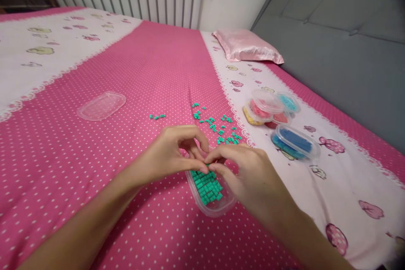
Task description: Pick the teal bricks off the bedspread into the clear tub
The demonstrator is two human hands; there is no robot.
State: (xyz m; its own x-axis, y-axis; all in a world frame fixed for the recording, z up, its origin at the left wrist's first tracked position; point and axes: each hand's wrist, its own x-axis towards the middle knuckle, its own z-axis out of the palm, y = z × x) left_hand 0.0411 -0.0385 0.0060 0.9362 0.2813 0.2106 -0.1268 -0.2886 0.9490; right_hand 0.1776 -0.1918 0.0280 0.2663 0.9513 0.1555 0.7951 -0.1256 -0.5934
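My left hand (180, 149) and my right hand (238, 162) meet above a clear plastic container (218, 210). Thumb and fingers of both hands pinch a small green building block (207, 165), mostly hidden by the fingertips. Inside the container, joined green blocks (207, 187) form neat rows, with bare plastic showing at the near right end. Loose green blocks (212, 124) lie scattered on the bedsheet just beyond my hands. A few more green blocks (156, 117) rest to the left of that scatter.
A clear lid (101, 106) lies on the pink dotted bedsheet (152, 67) at left. To the right stand stacked tubs of red and yellow pieces (261, 109), a turquoise tub (288, 102) and a blue tub (295, 142). A pink pillow (248, 45) sits by the grey headboard (332, 46).
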